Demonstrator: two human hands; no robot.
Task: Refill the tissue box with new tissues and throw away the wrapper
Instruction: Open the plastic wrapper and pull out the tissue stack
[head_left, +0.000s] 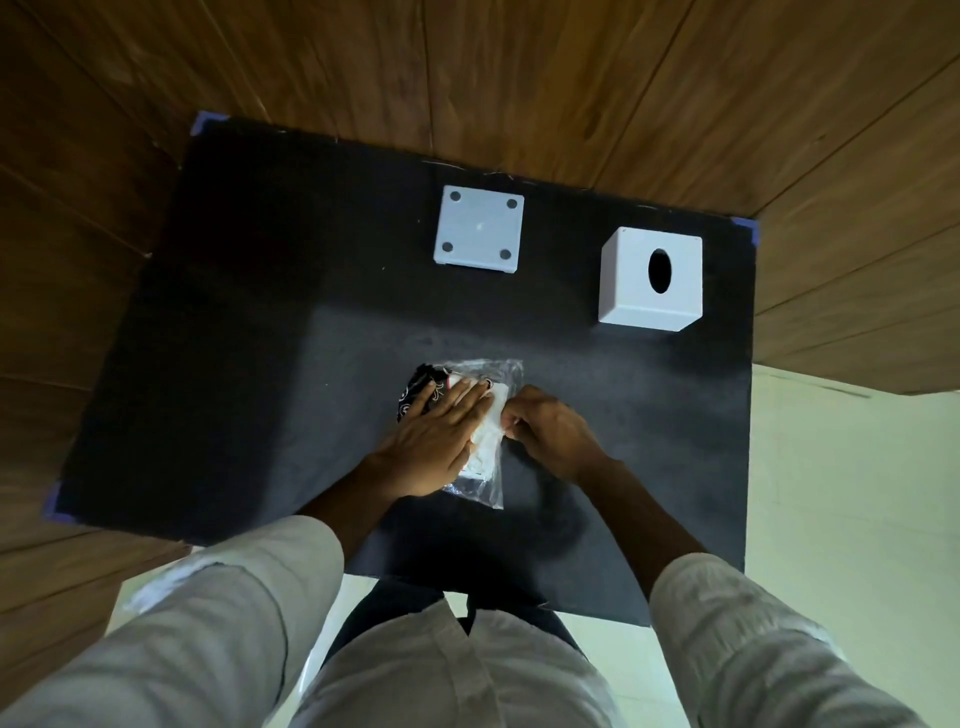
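A tissue pack (485, 441) in a clear plastic wrapper with black print lies at the middle of the black table (249, 332). My left hand (436, 441) lies flat on top of the pack, fingers spread. My right hand (550, 431) pinches the wrapper's right edge with its fingertips. The white tissue box cover (649, 283), with a dark oval slot on top, stands at the back right. The box's flat white base plate (479, 228), with four grey round pads, lies at the back centre, apart from the cover.
The table's corners carry blue tape (748, 231). Wooden panel walls (519, 78) close in behind and on both sides of the table. A pale floor (852, 493) shows to the right and below. My light sleeves and shirt fill the bottom of the view.
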